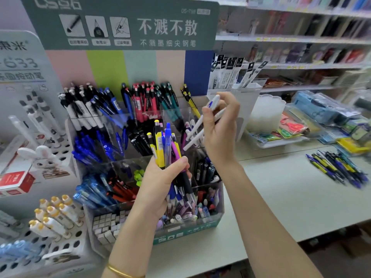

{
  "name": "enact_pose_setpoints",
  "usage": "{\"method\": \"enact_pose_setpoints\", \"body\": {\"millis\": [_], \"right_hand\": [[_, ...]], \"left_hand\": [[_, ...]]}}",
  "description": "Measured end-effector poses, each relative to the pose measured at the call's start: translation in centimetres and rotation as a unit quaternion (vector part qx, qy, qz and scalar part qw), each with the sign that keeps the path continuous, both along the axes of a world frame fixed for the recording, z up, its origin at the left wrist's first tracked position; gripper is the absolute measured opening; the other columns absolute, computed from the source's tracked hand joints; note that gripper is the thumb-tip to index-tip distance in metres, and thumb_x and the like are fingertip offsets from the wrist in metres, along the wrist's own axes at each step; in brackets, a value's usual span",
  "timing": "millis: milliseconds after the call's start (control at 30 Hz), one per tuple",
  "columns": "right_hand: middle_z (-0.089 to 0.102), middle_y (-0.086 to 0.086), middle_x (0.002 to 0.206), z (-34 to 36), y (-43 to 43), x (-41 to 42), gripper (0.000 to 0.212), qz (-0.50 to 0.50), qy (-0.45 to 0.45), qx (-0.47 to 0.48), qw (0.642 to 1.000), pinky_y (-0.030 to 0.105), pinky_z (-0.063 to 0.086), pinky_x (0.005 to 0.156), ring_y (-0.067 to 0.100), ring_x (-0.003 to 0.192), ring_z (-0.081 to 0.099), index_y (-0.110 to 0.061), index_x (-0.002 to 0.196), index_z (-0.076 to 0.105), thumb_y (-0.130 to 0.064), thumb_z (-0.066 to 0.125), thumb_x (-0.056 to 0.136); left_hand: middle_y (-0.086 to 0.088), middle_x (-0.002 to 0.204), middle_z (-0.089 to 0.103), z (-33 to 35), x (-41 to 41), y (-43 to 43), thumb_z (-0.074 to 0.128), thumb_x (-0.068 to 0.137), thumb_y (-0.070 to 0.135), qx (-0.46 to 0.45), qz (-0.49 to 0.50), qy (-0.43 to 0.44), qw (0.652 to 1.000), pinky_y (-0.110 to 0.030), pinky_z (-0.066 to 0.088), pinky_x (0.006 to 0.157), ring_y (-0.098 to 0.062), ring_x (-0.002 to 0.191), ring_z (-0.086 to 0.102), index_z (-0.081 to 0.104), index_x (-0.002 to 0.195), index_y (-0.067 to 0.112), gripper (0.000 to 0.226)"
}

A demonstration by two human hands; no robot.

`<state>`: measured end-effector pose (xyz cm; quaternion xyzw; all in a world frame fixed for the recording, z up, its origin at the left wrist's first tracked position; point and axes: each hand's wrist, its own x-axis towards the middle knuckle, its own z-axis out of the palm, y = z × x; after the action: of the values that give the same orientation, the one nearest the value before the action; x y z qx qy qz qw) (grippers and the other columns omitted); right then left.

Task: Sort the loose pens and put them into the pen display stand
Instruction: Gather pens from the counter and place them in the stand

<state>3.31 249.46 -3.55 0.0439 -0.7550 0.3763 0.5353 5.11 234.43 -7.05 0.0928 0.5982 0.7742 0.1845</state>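
Tiered pen display stand (pixel 219 197) of clear, glossy plastic on a pale, matte counter (pixel 281 197), divided into slanted compartments. Back row, left to right: white-and-black pens (pixel 80 106), blue, red pens (pixel 143 99), teal, and a few yellow. Middle row: solid blue pens (pixel 90 145) and black pens (pixel 138 141). Lower down: translucent blue pens (pixel 92 191) and red-and-black ones. At the front: small grey-white square blocks (pixel 108 223) and a jumble of pastel pens (pixel 190 213).

In front of the stand, left grip (pixel 164 177) wrapped around an upright bundle of pens (pixel 166 145): slim click pens with yellow, blue and purple barrels, black sleeves, tips down. Higher and to the right, right grip (pixel 220 125) pinching a few white pens (pixel 195 131), smooth, thin, slanted down to the left, one with a blue mark near its top end, held above the stand's right-hand compartments.

Far right on the counter, well apart from the stand, loose pens (pixel 337 167) in a blurred heap, yellow, blue and dark. At left, white perforated holder (pixel 66 245) with yellow-capped white pens (pixel 54 215) standing in its round holes.
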Motion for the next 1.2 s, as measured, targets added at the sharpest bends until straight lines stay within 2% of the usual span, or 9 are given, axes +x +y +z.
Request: {"method": "enact_pose_setpoints", "body": {"millis": [67, 133, 333, 467, 633, 733, 867, 1100, 1200], "right_hand": [[0.048, -0.024, 0.087, 0.0, -0.1, -0.6, 0.025, 0.006, -0.001, 0.011, 1.0, 0.031, 0.054, 0.054, 0.002, 0.067, 0.057, -0.017, 0.118, 0.032, -0.019, 0.045, 0.097], [0.045, -0.022, 0.086, -0.1, 0.3, -1.0, 0.022, -0.014, -0.002, 0.014, 1.0, 0.045, 0.053, 0.054, 0.012, 0.066, 0.057, -0.023, 0.116, 0.032, -0.024, 0.042, 0.097], [0.054, 0.006, 0.086, -0.8, 1.7, -1.5, 0.024, -0.052, -0.016, 0.048, 0.997, 0.035, 0.047, 0.05, 0.026, 0.062, 0.059, -0.024, 0.117, 0.029, -0.028, 0.039, 0.096], [0.059, 0.008, 0.083, -2.4, 2.1, -2.0, 0.031, -0.096, -0.047, 0.104, 0.989, 0.028, 0.041, 0.054, 0.022, 0.067, 0.056, -0.019, 0.121, 0.031, -0.025, 0.044, 0.094], [0.066, 0.002, 0.082, -4.7, 2.4, -2.6, 0.025, -0.269, -0.052, 0.228, 0.934, 0.032, 0.035, 0.075, 0.018, 0.089, 0.044, -0.012, 0.109, 0.063, -0.026, 0.059, 0.089], [0.065, 0.008, 0.094, -5.0, 2.6, -2.4, 0.018, -0.227, -0.066, 0.225, 0.945, 0.035, 0.041, 0.079, 0.02, 0.094, 0.046, -0.009, 0.093, 0.071, -0.024, 0.061, 0.09], [0.063, 0.01, 0.1, -4.4, 2.7, -1.8, 0.02, -0.136, -0.098, 0.188, 0.968, 0.033, 0.041, 0.085, 0.02, 0.096, 0.051, -0.007, 0.094, 0.072, -0.021, 0.058, 0.091], [0.06, 0.009, 0.092, -1.8, 0.4, 1.3, 0.016, -0.096, -0.013, 0.06, 0.994, 0.019, 0.044, 0.079, 0.015, 0.086, 0.053, -0.001, 0.093, 0.069, -0.006, 0.055, 0.089], [0.062, 0.003, 0.081, -0.7, -1.5, 3.2, 0.012, 0.0, -0.157, -0.045, 0.987, 0.014, 0.046, 0.068, 0.008, 0.073, 0.056, -0.009, 0.086, 0.067, -0.014, 0.059, 0.092]], "left_hand": [[-0.005, 0.078, 0.067, 0.1, -0.3, 0.1, 0.068, 0.086, 0.015, -0.003, 0.0, 0.005, 1.0, -0.045, 0.051, 0.084, -0.021, 0.073, 0.065, 0.056, 0.104, 0.005, 0.024], [-0.005, 0.077, 0.066, 0.2, -0.5, 0.2, 0.066, 0.087, 0.014, 0.005, -0.002, 0.004, 1.0, -0.043, 0.051, 0.078, -0.02, 0.071, 0.065, 0.055, 0.104, 0.003, 0.023], [-0.005, 0.075, 0.064, 0.8, -0.8, 0.6, 0.066, 0.084, 0.013, 0.034, -0.011, -0.012, 0.999, -0.031, 0.053, 0.062, -0.019, 0.066, 0.063, 0.054, 0.103, 0.002, 0.025], [-0.006, 0.076, 0.063, 0.9, -1.0, 0.9, 0.068, 0.075, 0.02, 0.046, -0.033, -0.017, 0.998, -0.031, 0.054, 0.06, -0.019, 0.065, 0.062, 0.054, 0.097, 0.004, 0.03], [-0.008, 0.076, 0.06, 0.8, -1.0, 0.7, 0.071, 0.076, 0.017, 0.074, -0.107, -0.041, 0.991, -0.03, 0.053, 0.06, -0.017, 0.064, 0.059, 0.069, 0.077, 0.014, 0.004], [-0.008, 0.078, 0.06, 0.5, -0.9, 0.8, 0.064, 0.078, 0.018, 0.103, -0.128, -0.058, 0.985, -0.029, 0.051, 0.057, -0.017, 0.063, 0.057, 0.071, 0.074, 0.016, 0.009], [-0.008, 0.079, 0.06, 0.2, -0.9, 0.9, 0.068, 0.075, 0.018, 0.156, -0.151, -0.084, 0.972, -0.028, 0.05, 0.055, -0.017, 0.061, 0.056, 0.07, 0.08, 0.012, 0.008], [-0.008, 0.068, 0.056, -0.2, -0.7, 0.4, 0.062, 0.08, 0.017, 0.138, -0.16, -0.086, 0.974, -0.027, 0.049, 0.056, -0.016, 0.06, 0.055, 0.073, 0.08, 0.007, 0.015], [-0.008, 0.071, 0.06, -0.1, -0.4, 0.1, 0.057, 0.081, 0.017, 0.122, -0.128, -0.064, 0.982, -0.029, 0.051, 0.057, -0.016, 0.061, 0.057, 0.074, 0.085, 0.006, 0.02]]}}
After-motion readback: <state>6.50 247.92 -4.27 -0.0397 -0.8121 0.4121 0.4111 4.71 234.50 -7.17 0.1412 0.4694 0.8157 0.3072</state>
